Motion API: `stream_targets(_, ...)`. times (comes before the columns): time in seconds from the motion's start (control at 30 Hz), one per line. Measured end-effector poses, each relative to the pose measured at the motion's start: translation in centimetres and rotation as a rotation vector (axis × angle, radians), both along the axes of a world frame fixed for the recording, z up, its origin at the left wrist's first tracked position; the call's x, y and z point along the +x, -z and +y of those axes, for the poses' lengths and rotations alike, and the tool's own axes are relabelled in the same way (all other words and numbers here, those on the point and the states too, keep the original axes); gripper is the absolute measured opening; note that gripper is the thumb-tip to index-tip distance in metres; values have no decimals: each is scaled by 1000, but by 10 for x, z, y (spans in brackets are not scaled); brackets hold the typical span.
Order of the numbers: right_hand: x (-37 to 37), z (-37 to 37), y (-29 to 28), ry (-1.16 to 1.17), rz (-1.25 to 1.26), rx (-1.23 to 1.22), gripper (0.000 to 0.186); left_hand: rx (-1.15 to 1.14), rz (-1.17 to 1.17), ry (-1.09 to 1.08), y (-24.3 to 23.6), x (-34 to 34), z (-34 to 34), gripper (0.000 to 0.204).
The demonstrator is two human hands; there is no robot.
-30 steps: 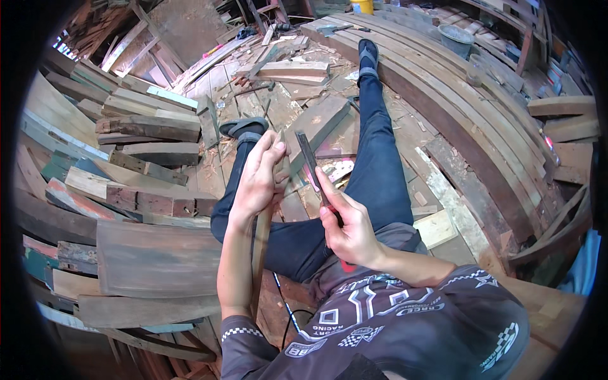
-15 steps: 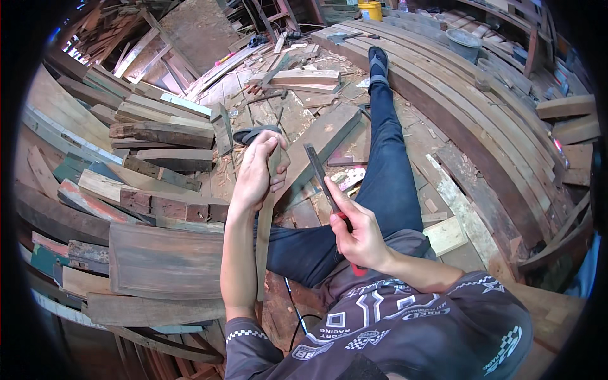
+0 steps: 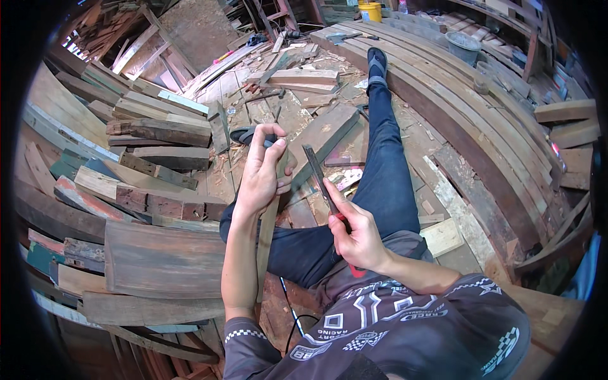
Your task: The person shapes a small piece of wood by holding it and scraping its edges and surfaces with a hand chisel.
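My left hand (image 3: 261, 177) is raised in front of me, closed around the upper part of a narrow wooden strip (image 3: 268, 231). The strip runs down beside my left forearm, across my trouser leg. Its fingers curl in, with the index finger and thumb near the strip's top end. To the right, my right hand (image 3: 360, 231) grips a chisel (image 3: 318, 170) with a red handle and a dark steel blade. The forefinger lies along the chisel, and the blade points up and away from me. The blade is apart from the strip.
A thick wooden beam (image 3: 326, 136) lies on the chip-strewn floor ahead. Stacked timber pieces (image 3: 168, 259) fill the left side. Long curved planks (image 3: 462, 107) run along the right, with a hatchet-like tool (image 3: 342, 38) on them. A grey bucket (image 3: 463, 45) and a yellow bucket (image 3: 370, 11) stand farther back.
My left hand has shifted slightly right and its grip has loosened, the index finger now raised and bent at the strip's top. My right hand and chisel have barely moved.
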State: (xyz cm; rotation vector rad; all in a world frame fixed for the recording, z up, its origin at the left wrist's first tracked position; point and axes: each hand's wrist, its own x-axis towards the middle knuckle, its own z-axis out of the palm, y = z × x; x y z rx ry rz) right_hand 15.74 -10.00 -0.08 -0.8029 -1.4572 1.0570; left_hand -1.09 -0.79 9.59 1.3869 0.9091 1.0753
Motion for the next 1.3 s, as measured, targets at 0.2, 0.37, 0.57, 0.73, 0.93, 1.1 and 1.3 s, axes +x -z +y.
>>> stream_targets(0.2,1,-2,-2,16,18,9,58,-23,-13,16,2,4,-2,12)
stream_targets(0.37,3,-1,-2,-11,63,-15,59,-70,-40,-11,2,5,-2,10)
stream_targets(0.57,3,-1,-2,-3,35,16,59,-85,-81,64,-1,3,-3,12)
stream_targets(0.73,-1,1,2,1,68,71,57,-144,-127,105,-3,0,-3,12)
stream_targets(0.93,1,0,0,-4,80,87,57,-156,-126,132,-4,-3,-3,15)
stream_targets(1.1,3,0,-2,-15,31,40,59,-150,-111,131,-2,-7,2,15)
stream_targets(1.3,2,1,-1,36,50,67,58,197,91,-59,16,-19,22,20)
